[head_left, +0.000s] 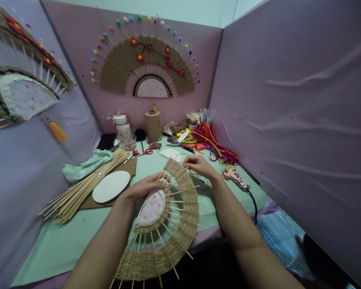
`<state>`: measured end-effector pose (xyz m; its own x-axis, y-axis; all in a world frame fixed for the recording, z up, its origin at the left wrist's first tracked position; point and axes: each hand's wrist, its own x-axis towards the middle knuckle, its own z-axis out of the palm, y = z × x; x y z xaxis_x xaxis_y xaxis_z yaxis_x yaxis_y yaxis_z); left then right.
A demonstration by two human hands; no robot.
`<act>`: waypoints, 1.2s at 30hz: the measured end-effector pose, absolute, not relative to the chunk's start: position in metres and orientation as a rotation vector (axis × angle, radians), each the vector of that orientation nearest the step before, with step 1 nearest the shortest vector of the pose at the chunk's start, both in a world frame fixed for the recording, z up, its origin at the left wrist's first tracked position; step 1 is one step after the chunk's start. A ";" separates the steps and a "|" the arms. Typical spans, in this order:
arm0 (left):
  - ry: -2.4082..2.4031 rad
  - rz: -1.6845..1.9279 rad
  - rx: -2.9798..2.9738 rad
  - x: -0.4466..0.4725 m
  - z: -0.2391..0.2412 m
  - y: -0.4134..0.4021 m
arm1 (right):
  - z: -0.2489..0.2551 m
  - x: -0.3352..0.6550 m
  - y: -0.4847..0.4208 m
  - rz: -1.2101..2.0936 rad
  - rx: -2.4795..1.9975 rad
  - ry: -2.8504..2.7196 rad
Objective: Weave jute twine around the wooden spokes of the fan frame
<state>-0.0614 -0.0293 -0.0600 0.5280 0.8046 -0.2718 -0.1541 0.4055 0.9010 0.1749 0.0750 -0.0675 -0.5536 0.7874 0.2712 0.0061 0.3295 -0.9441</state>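
Woven fan (pixel 187 218), left hand (pixel 145 188) gripping its centre; right hand (pixel 199 164) pinching its far rim

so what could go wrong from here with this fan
1. Bare skewers stick out of the woven fan right by the left hand and the right hand; one could prick a finger or snap under pressure.
2. The glue gun lies near the edge of the table, beside the right forearm, with its cable running off the edge; a nudge might drag it down.
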 end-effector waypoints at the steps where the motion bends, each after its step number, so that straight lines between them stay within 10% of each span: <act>1: 0.797 0.697 0.960 -0.061 -0.060 -0.030 | -0.067 0.175 0.075 1.304 -0.701 -1.834; 21: 0.808 0.654 0.955 -0.055 -0.059 -0.032 | -0.067 0.170 0.073 0.463 -0.480 -2.001; 36: 0.791 0.579 0.971 -0.045 -0.061 -0.035 | -0.069 0.173 0.074 0.660 -0.565 -2.023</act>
